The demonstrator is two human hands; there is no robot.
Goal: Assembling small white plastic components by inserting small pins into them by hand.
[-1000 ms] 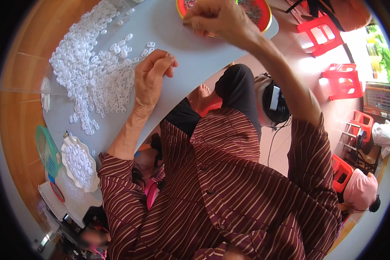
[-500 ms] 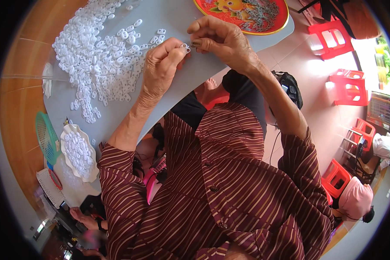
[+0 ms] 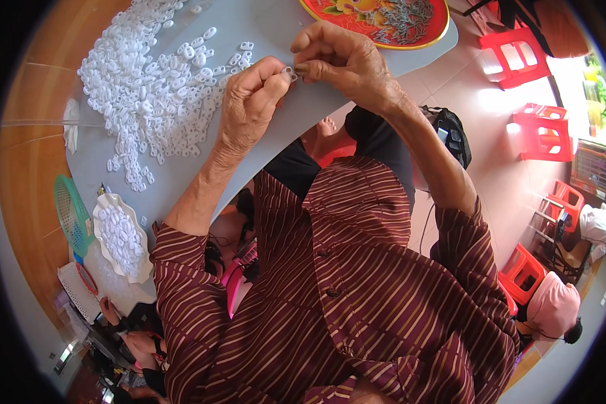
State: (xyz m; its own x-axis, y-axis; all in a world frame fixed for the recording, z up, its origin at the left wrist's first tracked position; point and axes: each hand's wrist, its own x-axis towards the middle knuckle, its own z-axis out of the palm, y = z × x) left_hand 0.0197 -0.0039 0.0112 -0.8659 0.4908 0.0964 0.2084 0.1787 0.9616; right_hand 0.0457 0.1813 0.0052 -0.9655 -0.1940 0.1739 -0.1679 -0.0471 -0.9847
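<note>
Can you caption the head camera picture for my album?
Over a smooth grey table, the left hand pinches a small white plastic piece, the right hand close beside it.

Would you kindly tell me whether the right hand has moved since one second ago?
Yes: judged against the red tray, the right hand has moved down the picture and slightly left, nearer the left hand.
</note>
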